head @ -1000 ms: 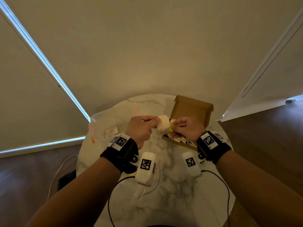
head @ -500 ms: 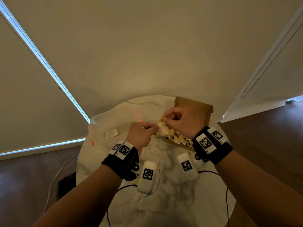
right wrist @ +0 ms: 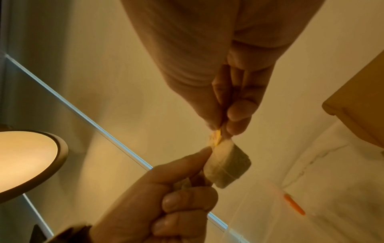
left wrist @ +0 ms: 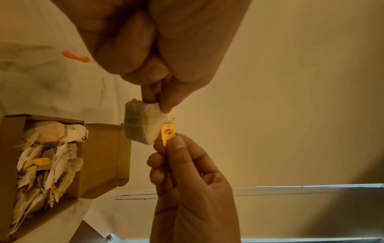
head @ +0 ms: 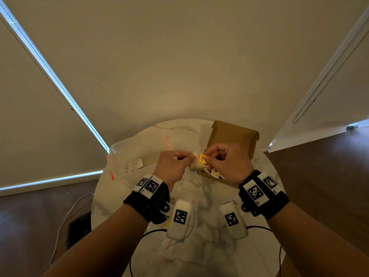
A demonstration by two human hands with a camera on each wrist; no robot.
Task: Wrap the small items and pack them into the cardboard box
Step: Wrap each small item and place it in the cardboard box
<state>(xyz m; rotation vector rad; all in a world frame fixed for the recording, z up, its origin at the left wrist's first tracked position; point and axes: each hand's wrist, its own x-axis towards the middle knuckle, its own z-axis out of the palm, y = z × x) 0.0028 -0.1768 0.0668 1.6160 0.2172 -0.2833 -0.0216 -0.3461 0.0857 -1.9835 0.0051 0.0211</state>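
Wristbands (head: 151, 194) with square-coded tags sit nearest on both forearms, above a round marble table (head: 199, 252). Beyond them, the left hand (head: 171, 166) pinches a folded tea bag (left wrist: 141, 126) by its upper edge, string looped round it. The right hand (head: 227, 162) pinches the bag's yellow tag (left wrist: 167, 133) between thumb and forefinger, just beside the bag, held in the air above the table. Farther back, an open box (left wrist: 104, 157) holds a heap of tea bags (left wrist: 47, 157). Left of it lies a clear pouch (head: 119, 168) with an orange mark.
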